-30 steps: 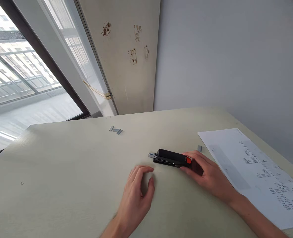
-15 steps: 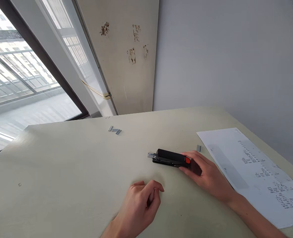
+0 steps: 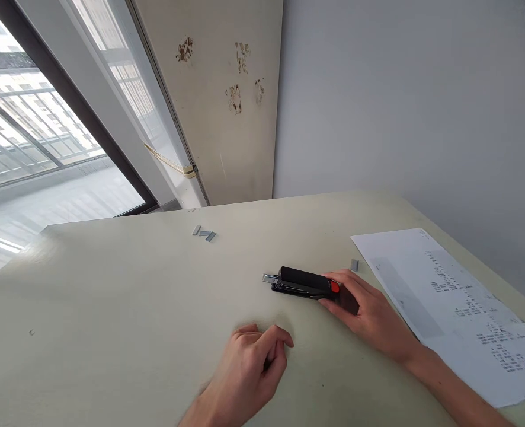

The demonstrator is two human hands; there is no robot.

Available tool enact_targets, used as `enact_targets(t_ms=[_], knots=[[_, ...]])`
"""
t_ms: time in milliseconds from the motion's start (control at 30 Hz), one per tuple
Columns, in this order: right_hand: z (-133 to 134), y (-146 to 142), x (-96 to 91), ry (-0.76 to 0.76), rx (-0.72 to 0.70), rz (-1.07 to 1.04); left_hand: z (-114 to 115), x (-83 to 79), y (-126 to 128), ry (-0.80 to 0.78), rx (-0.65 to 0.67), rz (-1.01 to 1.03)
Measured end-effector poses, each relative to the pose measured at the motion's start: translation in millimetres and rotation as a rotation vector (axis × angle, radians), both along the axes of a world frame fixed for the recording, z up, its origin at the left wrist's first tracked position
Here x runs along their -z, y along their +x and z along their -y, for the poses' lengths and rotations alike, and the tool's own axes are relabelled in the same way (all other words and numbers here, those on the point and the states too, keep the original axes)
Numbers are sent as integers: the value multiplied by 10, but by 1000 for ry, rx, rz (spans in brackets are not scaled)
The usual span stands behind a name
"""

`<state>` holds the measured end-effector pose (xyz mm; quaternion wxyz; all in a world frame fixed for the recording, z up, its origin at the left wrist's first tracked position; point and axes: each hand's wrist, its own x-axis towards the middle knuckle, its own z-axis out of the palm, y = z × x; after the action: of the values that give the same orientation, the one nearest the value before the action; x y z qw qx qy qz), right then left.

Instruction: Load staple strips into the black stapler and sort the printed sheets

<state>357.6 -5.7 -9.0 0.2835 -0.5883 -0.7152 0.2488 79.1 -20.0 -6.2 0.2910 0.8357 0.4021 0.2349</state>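
Observation:
A black stapler [image 3: 304, 283] with a red patch at its rear end lies on the table, its front pointing left. From the front a silver metal tray [image 3: 270, 278] sticks out. My right hand [image 3: 369, 314] grips the stapler's rear end between thumb and fingers. Below and left of the stapler, my left hand [image 3: 256, 362] rests on the table, fingers curled in, with nothing visible in them. A small grey strip of staples [image 3: 354, 265] lies between my right hand and a printed paper sheet [image 3: 422, 296].
Several staple strips [image 3: 204, 233] lie near the far side of the pale table [image 3: 124, 308]. One loose staple [image 3: 32, 332] is at the left. Behind the table stand a stained cream panel [image 3: 227, 142] and a grey wall [image 3: 400, 101]; a window [image 3: 35, 124] is at the left.
Hands and stapler hold the same pose on the table. The whole view has shifted very slightly.

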Motion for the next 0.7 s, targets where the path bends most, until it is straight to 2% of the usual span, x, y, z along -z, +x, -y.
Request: enact_targets(t_ms=[167,700], knots=[[-2,-16,-15,18,9,2,-1,-3,1,-3,11,-52],[7,-9,-2,9,4,14,3,17,0,34,25,-47]])
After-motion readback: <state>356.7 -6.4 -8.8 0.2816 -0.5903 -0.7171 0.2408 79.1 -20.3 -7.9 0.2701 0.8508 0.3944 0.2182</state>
